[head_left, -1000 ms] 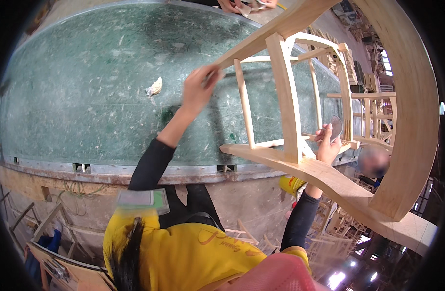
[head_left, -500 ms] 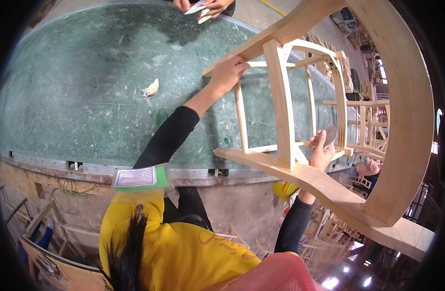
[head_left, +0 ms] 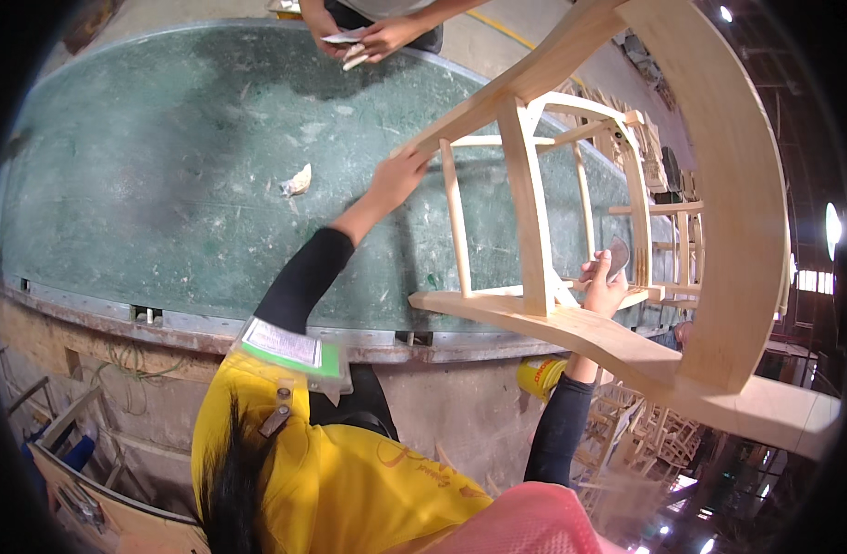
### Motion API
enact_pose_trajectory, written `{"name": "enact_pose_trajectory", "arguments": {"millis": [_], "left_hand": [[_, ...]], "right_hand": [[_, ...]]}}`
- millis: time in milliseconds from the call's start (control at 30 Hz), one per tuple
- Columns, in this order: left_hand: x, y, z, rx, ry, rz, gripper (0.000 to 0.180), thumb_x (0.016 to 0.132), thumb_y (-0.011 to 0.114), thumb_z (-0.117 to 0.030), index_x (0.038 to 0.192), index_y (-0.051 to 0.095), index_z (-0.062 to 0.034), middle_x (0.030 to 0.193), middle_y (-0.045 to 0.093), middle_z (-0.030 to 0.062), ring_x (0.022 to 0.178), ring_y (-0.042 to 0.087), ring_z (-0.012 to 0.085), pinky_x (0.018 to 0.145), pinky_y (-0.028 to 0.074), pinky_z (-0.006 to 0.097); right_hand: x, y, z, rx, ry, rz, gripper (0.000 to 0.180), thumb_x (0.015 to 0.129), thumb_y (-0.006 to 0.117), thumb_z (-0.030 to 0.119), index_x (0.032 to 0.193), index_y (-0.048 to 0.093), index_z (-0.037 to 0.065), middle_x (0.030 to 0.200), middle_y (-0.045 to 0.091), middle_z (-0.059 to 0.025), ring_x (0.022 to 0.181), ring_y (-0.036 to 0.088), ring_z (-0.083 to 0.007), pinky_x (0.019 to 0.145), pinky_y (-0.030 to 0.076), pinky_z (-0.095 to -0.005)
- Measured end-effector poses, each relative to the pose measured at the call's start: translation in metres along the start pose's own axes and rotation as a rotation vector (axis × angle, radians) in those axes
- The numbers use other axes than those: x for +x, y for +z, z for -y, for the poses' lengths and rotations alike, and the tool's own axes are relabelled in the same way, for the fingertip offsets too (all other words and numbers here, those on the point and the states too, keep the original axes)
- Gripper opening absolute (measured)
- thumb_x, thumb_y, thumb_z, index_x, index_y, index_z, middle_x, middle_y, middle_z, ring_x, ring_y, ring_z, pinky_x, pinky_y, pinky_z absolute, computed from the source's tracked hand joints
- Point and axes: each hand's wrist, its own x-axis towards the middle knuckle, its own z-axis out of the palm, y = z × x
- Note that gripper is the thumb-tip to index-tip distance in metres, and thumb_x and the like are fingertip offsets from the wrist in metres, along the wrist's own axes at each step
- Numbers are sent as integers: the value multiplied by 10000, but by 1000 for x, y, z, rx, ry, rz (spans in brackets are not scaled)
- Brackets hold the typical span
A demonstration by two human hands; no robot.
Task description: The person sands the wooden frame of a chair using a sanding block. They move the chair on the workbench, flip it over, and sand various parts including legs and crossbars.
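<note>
A bare wooden chair frame [head_left: 527, 212] lies on its side on the green-topped table [head_left: 211, 222], its legs pointing left. My left hand [head_left: 398, 177] is closed around the left end of the upper, farther leg [head_left: 479, 111], fingertips against the wood. My right hand [head_left: 606, 292] is behind the lower leg [head_left: 580, 334], near the seat rails. Between its thumb and fingers is a thin, curved grey sheet, apparently sandpaper [head_left: 619, 255]. The lower leg partly covers my right wrist.
Across the table, another person's hands [head_left: 363, 42] hold a flat grey piece and a pale strip. A crumpled pale scrap [head_left: 297, 180] lies on the tabletop. A yellow bucket [head_left: 540, 372] stands below the near edge. More wooden frames [head_left: 686, 240] are to the right.
My left hand has slid left and down to the end of the upper leg. The right hand keeps its grip on the grey sheet. The view has shifted slightly.
</note>
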Motion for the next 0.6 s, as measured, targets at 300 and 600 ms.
{"name": "enact_pose_trajectory", "arguments": {"millis": [300,600], "left_hand": [[-232,-136,13,123,-422,203,226,883,639,-181,1080,657,-70,940,636,144,865,624,354,744,501,431],[-356,-236,27,302,-615,273,233,842,663,-167,1044,685,-52,1000,628,178,945,613,390,816,495,446]], "right_hand": [[-9,-5,6,-149,-25,-60,368,978,552,379,939,666,32,676,671,-36,548,578,-79,540,449,-268],[-3,-2,-15,-127,-22,-31,282,969,569,352,950,671,90,648,679,-19,509,584,-64,504,461,-259]]}}
